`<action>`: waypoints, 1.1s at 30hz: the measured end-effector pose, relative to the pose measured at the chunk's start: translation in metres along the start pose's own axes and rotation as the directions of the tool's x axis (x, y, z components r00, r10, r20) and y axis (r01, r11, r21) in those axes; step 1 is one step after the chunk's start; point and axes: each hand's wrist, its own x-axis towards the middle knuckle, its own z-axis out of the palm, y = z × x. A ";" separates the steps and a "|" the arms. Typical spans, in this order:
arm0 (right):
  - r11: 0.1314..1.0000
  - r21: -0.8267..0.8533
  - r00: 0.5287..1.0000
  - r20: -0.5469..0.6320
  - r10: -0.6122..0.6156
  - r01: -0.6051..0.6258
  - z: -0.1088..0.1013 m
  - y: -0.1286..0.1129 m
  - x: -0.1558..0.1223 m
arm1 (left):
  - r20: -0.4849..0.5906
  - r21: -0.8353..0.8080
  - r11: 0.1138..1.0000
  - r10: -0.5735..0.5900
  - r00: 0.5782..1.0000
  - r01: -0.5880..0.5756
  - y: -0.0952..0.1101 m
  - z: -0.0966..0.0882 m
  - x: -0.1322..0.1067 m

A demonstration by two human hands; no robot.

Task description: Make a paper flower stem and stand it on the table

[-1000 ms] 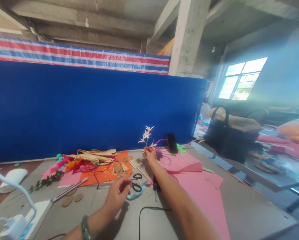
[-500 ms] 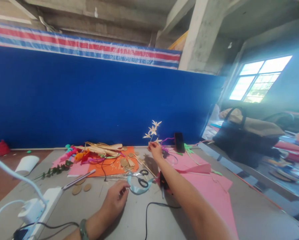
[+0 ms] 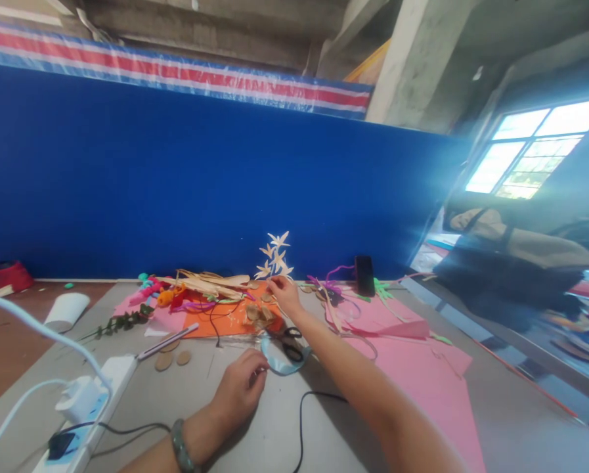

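Observation:
My right hand (image 3: 285, 295) is raised over the far part of the table, its fingers pinched on the stem of a spray of cream, star-shaped artificial flowers (image 3: 276, 253). The spray stands upright against the blue panel. My left hand (image 3: 242, 384) rests low over the grey tabletop, thumb and fingers pressed together. Its fingertips lie at the edge of a loop of pale blue ribbon (image 3: 282, 366); what they hold, if anything, is too small to make out. Black-handled scissors (image 3: 293, 351) lie on the ribbon, partly covered by my right forearm.
Beyond my left hand, dried husk strips (image 3: 213, 284) and an orange sheet (image 3: 205, 325) lie near colourful craft pieces (image 3: 163, 295). Round wooden discs (image 3: 163, 361) sit by a power strip (image 3: 109, 387). Pink paper (image 3: 422, 387) spreads rightward. A phone (image 3: 364, 276) leans on the blue panel (image 3: 200, 184).
My right hand has carried the flower spray leftward over the table, now above the orange sheet. The left hand keeps its place by the ribbon. The whole view has shifted slightly.

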 end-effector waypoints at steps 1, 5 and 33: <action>1.000 -0.022 1.000 -0.017 0.002 -0.003 -0.001 0.003 0.003 | 0.001 -0.002 1.000 0.001 1.000 -0.001 0.000 0.000 0.000; 0.991 -0.130 0.989 -0.148 0.014 -0.034 -0.025 0.019 0.024 | 0.003 -0.035 0.999 0.005 1.000 -0.005 -0.002 0.000 0.001; 0.873 -0.464 0.965 -0.261 0.026 -0.150 -0.108 0.081 0.026 | 0.007 -0.057 0.998 -0.020 1.000 0.020 -0.006 0.000 0.001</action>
